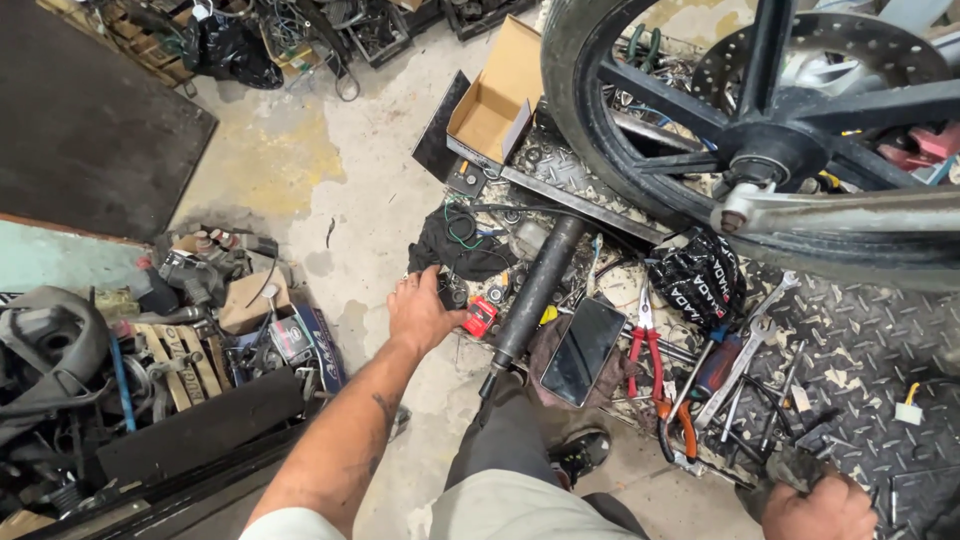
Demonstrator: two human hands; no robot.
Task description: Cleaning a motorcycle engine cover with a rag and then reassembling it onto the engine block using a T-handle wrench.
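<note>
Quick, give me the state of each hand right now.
Left hand: reaching down among small parts by the red box; grip hidden.
Right hand: closed, contents hidden.

One camera only, worn on the head, looking steeply down and forward over the person's own knee (520, 480) at the concrete floor (330, 170). The motorcycle wheel (760, 150) fills the upper right, close to the lens. Below the wheel, the checker-plate ramp (860, 350) lies near. No second view overlaps.
</note>
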